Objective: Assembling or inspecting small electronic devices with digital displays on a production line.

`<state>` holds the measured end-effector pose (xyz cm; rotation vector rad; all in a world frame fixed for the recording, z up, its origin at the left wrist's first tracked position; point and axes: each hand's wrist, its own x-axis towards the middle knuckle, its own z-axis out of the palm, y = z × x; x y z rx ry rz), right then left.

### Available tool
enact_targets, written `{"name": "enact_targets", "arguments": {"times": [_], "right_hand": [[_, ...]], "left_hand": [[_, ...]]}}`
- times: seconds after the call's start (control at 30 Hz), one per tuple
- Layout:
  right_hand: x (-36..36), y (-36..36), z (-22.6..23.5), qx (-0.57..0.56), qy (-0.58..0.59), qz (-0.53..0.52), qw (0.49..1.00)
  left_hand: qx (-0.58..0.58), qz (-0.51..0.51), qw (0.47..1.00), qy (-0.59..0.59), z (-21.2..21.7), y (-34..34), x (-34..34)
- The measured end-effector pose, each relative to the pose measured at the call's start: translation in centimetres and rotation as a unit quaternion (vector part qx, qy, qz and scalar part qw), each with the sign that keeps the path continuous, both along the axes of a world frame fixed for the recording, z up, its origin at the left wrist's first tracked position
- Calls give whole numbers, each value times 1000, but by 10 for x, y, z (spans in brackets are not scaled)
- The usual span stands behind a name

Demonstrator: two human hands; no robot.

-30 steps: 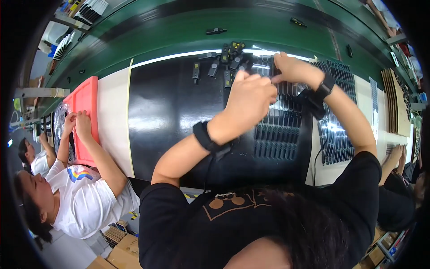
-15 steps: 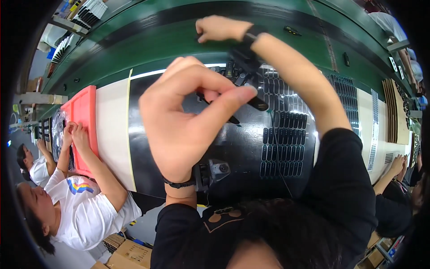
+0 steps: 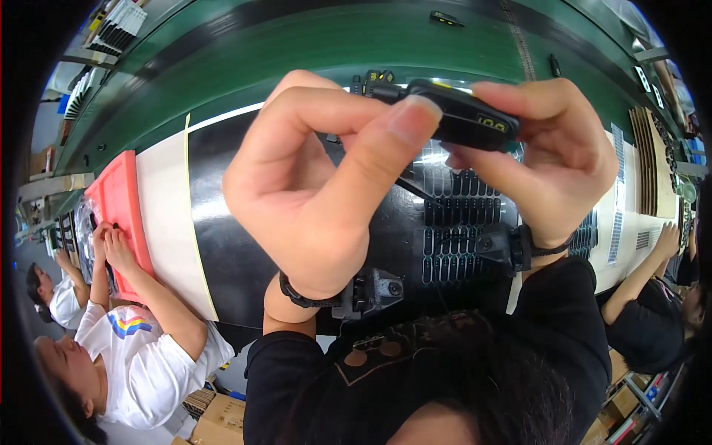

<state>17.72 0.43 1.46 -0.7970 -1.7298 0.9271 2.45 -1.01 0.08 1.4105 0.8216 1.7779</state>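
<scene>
Close in front of me, my right hand [image 3: 560, 148] pinches a small, rounded black device [image 3: 469, 119] with a lit yellow display at its right end. My left hand [image 3: 311, 170] is closed at the device's other end, thumb against forefinger. Between those fingers sits a small black connector-like piece [image 3: 387, 92], which meets the device; whether it is plugged in cannot be made out. Below the left fingers a thin black cord [image 3: 419, 191] slants over the black mat [image 3: 245, 222]. Sheets of oval dark stickers [image 3: 452, 256] lie on the mat under my right hand.
More small black devices [image 3: 378, 80] lie at the mat's far edge, and others [image 3: 446, 19] on the green conveyor belt [image 3: 297, 44]. A co-worker [image 3: 141, 348] works at a red tray [image 3: 122, 215] on the left. Cardboard dividers [image 3: 644, 163] stand on the right.
My right hand has come back from the conveyor belt with the black device in it, meeting the left hand. The left hand stays raised, still pinching a black piece.
</scene>
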Motion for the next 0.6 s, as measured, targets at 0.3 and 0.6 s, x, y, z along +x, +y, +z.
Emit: {"name": "enact_targets", "arguments": {"times": [0.3, 0.6], "right_hand": [[-4, -7, 6, 1, -23, -28, 999], [-1, -10, 7, 62, -66, -44, 995]], "left_hand": [[-1, 19, 1000, 22, -1, 2, 4], [51, 75, 990, 103, -1, 2, 4]]}}
